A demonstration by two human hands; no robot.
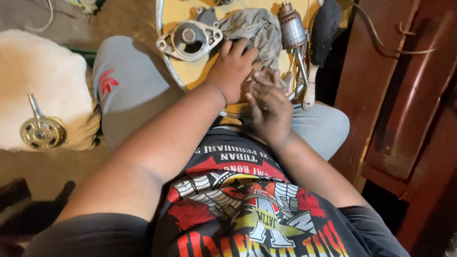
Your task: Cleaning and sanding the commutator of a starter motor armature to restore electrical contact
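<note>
I sit with a round yellow tray (190, 76) between my knees. My left hand (232, 69) lies palm down on the tray, fingertips on a grey rag (257, 31). My right hand (270, 105) sits just beside it, fingers curled near the tray's front edge; whether it holds some small part I cannot tell. A silver metal housing (190, 39) with a round hole lies left of the rag. A metal drill chuck (291, 26) and thin metal tools (300, 66) lie to the right.
A black brush with a pale wooden handle (320, 43) rests at the tray's right edge. A round metal part with a shaft (43, 129) lies on a white cloth (43, 81) at left. Dark red wooden furniture (404, 95) stands at right.
</note>
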